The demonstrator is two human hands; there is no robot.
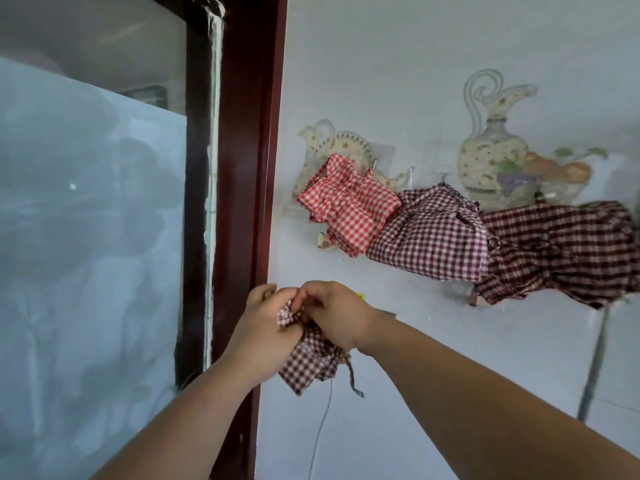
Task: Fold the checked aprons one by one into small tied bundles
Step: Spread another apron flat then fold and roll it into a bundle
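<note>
Forearms, two, bare, entering from the lower edge and meeting mid-view.

Left hand [263,327]: fingers curled round the upper left of the bundle, clamping gathered cloth.

Right hand [332,313]: fingertips pinching at the bundle's top, touching the left hand's fingers. Cloth or tie under the pinch: cannot tell, hidden by knuckles.

Brown checked apron [308,358]: task item in hand. Thin woven cotton, small brown-and-white squares, crumpled into a short thick wad. Held in the air between both hands, in front of the wall. Long axis near upright, the bulk hanging below the fingers and leaning slightly right.

Tie end [353,379]: narrow dark strip, limp, dangling from the bundle's lower right, under the right wrist. Nearer the right hand than the left. Judged the key to the knotting that comes next: free end below and inside the right hand, the left placed to hold the wad.

Red checked apron [349,209], purple checked apron [433,233], dark checked apron [561,254]: three, soft and bunched, hanging side by side and overlapping on the wall. Up and right of the hands, well apart, on the right arm's side.

Tiled wall [433,341]: pale, glossy, with jug pictures [491,150].

Door frame [242,168]: dark red, smooth, upright, just left of the hands.

Glass pane [86,202]: frosted, hazy.

Thin cord [323,420]: pale, hanging below the bundle.
</note>
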